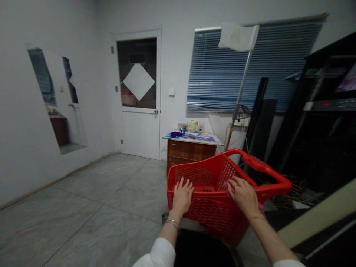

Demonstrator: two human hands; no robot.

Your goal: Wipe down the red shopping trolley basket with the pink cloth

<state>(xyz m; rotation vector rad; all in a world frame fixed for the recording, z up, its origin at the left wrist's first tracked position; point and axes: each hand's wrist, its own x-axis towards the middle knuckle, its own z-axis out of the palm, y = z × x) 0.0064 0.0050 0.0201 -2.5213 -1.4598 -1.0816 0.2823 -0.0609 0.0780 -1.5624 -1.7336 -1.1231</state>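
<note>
A red plastic shopping basket with a raised handle sits low in front of me, tilted a little. My left hand rests on its near left rim, fingers curled over the edge. At the near right rim, my right hand presses a small pink thing, perhaps a cloth, against the plastic. Both wrists wear thin bracelets and white sleeves.
A wooden desk with bottles and papers stands behind the basket, under a window with blinds. A mop leans beside it. A white door is at the back, dark equipment on the right, grey tiled floor to the left.
</note>
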